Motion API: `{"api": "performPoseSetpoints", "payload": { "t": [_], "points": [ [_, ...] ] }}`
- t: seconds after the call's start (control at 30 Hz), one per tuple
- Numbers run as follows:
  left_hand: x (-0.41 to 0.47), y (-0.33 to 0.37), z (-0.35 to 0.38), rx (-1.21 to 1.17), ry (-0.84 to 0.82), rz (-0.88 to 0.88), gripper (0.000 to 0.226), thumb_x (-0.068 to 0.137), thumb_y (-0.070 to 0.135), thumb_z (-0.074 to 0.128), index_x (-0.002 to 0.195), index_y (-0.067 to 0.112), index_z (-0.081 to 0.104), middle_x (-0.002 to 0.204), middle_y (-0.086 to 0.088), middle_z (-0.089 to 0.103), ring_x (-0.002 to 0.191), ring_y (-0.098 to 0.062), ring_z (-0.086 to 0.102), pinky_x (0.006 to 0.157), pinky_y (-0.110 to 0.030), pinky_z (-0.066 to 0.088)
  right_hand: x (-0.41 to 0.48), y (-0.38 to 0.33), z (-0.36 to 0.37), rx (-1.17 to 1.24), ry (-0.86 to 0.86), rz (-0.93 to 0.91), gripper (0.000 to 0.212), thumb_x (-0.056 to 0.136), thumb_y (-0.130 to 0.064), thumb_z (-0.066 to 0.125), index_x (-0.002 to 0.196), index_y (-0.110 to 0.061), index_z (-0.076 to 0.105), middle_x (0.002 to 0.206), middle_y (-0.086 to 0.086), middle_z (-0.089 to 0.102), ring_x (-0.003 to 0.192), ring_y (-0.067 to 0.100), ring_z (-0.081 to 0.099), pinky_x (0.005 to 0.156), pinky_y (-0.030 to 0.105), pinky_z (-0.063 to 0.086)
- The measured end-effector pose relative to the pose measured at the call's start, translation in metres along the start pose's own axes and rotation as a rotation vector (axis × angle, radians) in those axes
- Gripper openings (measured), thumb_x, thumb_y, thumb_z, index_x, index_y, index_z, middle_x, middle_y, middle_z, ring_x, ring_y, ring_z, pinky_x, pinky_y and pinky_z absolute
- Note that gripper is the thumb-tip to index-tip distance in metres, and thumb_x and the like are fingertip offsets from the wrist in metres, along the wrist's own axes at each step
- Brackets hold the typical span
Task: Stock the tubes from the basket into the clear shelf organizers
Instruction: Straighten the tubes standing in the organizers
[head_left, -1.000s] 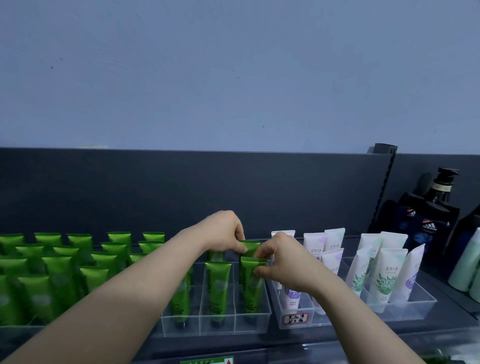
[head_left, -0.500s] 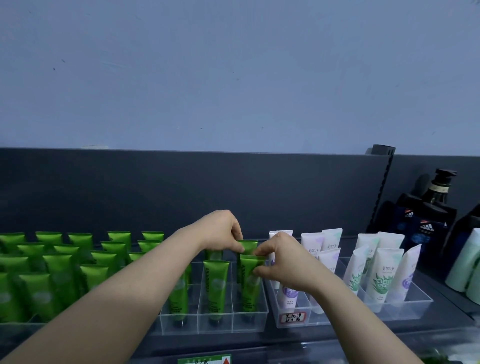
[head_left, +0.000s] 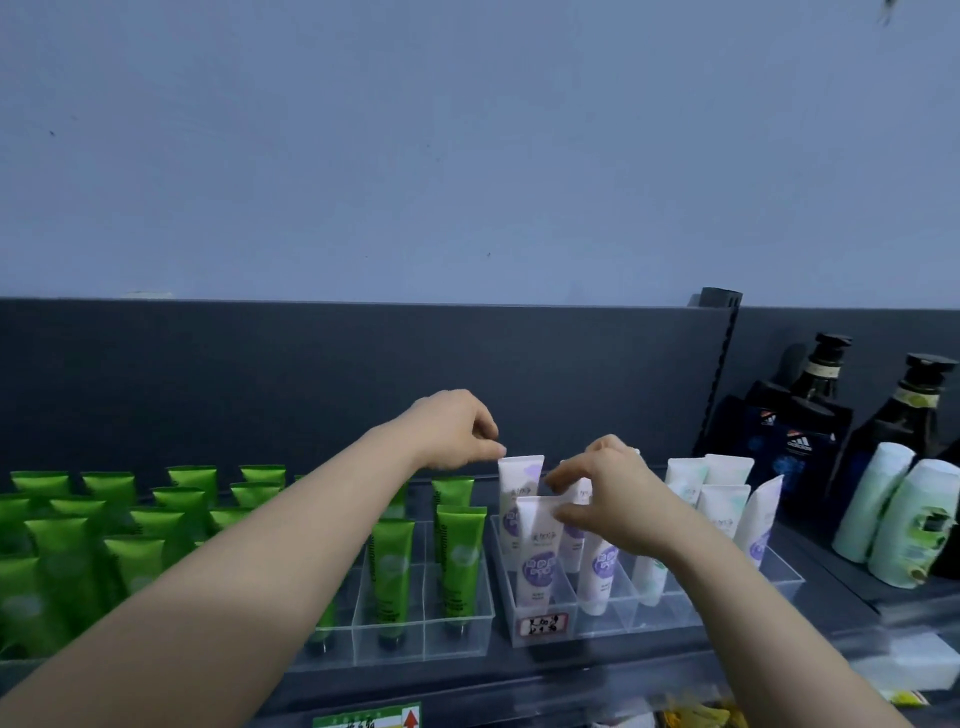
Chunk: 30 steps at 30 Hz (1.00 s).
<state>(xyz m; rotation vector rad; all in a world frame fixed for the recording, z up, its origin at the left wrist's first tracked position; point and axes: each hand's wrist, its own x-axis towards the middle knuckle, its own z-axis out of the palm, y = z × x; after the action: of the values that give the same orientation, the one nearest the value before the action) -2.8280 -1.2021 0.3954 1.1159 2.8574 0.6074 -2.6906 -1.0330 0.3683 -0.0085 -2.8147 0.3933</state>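
Green tubes (head_left: 390, 569) look done to me; the clear tray (head_left: 654, 623) has gaps. My left hand (head_left: 457, 431) pinches the rear tube (head_left: 521, 470), right hand (head_left: 613, 499) the front tube (head_left: 537, 551).

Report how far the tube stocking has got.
Done: green tubes stand in rows in their clear organizer. In hand: the left hand pinches the top corner of the rear white tube, and the right hand pinches the front white tube in the neighbouring organizer. Left: some front slots there look empty; the basket is out of view, so the remaining stock is unknown.
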Motion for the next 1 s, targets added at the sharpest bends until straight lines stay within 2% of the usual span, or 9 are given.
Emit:
{"api": "performPoseSetpoints", "payload": {
  "t": [0.13, 0.3, 0.37, 0.47, 0.67, 0.83, 1.0],
  "points": [
    [0.02, 0.012, 0.018, 0.083, -0.074, 0.016, 0.032, 0.081, 0.04, 0.07, 0.109, 0.026, 0.069, 0.105, 0.01, 0.069, 0.102, -0.015, 0.061, 0.094, -0.034, 0.049, 0.001, 0.0, 0.008, -0.07, -0.036, -0.03, 0.026, 0.087, -0.028, 0.059, 0.112, -0.025, 0.069, 0.077, -0.022, 0.044, 0.11, 0.018, 0.04, 0.089, 0.028, 0.036],
    [0.033, 0.008, 0.033, 0.096, -0.099, 0.016, 0.01, 0.076, 0.028, 0.073, 0.085, 0.025, 0.072, 0.08, 0.01, 0.069, 0.085, -0.015, 0.065, 0.079, -0.034, 0.055, 0.001, -0.001, 0.012, -0.042, -0.014, -0.027, 0.018, 0.086, -0.027, 0.062, 0.098, -0.02, 0.073, 0.081, -0.009, 0.06, 0.103, 0.02, 0.044, 0.087, 0.03, 0.039],
    [0.035, 0.007, 0.033, 0.087, -0.092, 0.036, 0.01, 0.075, 0.027, 0.074, 0.084, 0.025, 0.072, 0.073, 0.013, 0.065, 0.082, -0.014, 0.065, 0.076, -0.032, 0.055, -0.001, 0.0, 0.012, -0.013, -0.014, -0.024, 0.018, 0.086, -0.027, 0.062, 0.098, -0.02, 0.073, 0.073, -0.016, 0.052, 0.101, 0.017, 0.042, 0.084, 0.029, 0.038],
    [0.035, 0.003, 0.034, 0.065, -0.1, 0.053, 0.008, 0.074, 0.028, 0.076, 0.08, 0.027, 0.07, 0.074, 0.013, 0.066, 0.079, -0.013, 0.066, 0.076, -0.033, 0.056, -0.003, 0.001, 0.011, -0.011, -0.013, -0.001, 0.019, 0.086, -0.027, 0.062, 0.1, -0.022, 0.073, 0.068, -0.019, 0.043, 0.096, 0.011, 0.036, 0.078, 0.026, 0.033],
    [0.035, -0.002, 0.034, 0.029, -0.126, 0.076, 0.007, 0.076, 0.027, 0.075, 0.082, 0.028, 0.07, 0.082, 0.007, 0.071, 0.081, -0.015, 0.068, 0.079, -0.035, 0.056, -0.004, -0.002, 0.013, 0.015, -0.012, 0.038, 0.019, 0.085, -0.028, 0.063, 0.1, -0.024, 0.073, 0.077, -0.015, 0.054, 0.096, 0.009, 0.037, 0.073, 0.024, 0.03],
    [0.037, -0.005, 0.038, 0.024, -0.12, 0.091, 0.011, 0.073, 0.03, 0.073, 0.084, 0.029, 0.071, 0.082, 0.013, 0.069, 0.082, -0.01, 0.065, 0.078, -0.035, 0.056, -0.009, -0.003, 0.013, 0.081, -0.004, 0.077, 0.019, 0.082, -0.028, 0.065, 0.099, -0.027, 0.073, 0.076, -0.016, 0.053, 0.101, 0.009, 0.042, 0.073, 0.025, 0.034],
    [0.033, -0.003, 0.036, 0.05, -0.128, 0.064, 0.013, 0.073, 0.033, 0.074, 0.085, 0.03, 0.071, 0.082, 0.014, 0.068, 0.084, -0.01, 0.064, 0.077, -0.033, 0.055, -0.01, -0.001, 0.014, 0.08, -0.003, 0.05, 0.019, 0.081, -0.027, 0.066, 0.098, -0.026, 0.073, 0.088, -0.009, 0.065, 0.101, 0.01, 0.041, 0.072, 0.024, 0.03]
  ]
}}
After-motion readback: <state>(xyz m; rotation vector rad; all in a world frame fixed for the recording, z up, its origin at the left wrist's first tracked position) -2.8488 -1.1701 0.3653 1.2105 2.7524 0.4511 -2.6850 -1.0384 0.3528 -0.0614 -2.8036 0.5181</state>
